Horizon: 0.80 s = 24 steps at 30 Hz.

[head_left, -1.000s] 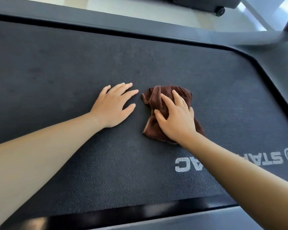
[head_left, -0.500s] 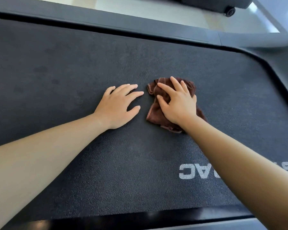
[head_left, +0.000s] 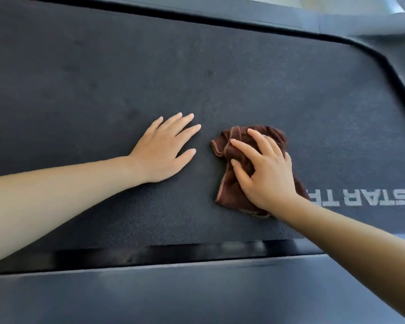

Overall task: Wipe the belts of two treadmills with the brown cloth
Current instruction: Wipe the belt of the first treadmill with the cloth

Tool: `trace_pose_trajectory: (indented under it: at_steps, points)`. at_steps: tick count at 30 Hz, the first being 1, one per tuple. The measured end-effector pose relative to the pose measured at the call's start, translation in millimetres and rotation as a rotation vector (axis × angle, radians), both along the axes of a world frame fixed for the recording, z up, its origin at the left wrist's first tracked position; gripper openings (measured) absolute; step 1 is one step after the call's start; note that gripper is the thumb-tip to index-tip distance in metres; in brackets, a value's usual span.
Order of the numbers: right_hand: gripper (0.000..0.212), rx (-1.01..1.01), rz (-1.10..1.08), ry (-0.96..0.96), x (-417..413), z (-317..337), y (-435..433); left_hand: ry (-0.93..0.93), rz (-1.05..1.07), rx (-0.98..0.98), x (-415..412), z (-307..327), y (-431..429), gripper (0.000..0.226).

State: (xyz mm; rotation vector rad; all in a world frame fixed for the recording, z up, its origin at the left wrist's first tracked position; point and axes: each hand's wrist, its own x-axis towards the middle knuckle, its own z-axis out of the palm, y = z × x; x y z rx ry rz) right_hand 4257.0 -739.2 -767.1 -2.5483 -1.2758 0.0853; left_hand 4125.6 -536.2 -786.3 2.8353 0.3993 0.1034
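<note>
Two hands are laid on the belt (head_left: pixel 103 78): the right hand (head_left: pixel 264 174) presses the bunched brown cloth (head_left: pixel 229 197), the left hand (head_left: pixel 164 150) lies flat and empty beside the cloth; even pressure is advised.

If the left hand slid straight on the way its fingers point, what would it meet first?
Only bare dark textured treadmill belt: the left hand points up-right, passing left of the crumpled brown cloth. The dark side rail probably comes next.

The brown cloth (head_left: pixel 229 195), crumpled and edged with a lighter hem, was pressed flat against the dark, finely textured treadmill belt (head_left: pixel 103 78) near its middle. The belt was marked with grey upside-down lettering at the right, just beside the cloth's lower corner.
</note>
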Motion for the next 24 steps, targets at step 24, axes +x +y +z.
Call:
trace_pose_trajectory:
  at_steps: [24]
  points:
    - [0.042, -0.016, -0.070, 0.002, -24, 1, 10, 0.000, -0.028, 0.006, -17, 8, -6, 0.061]
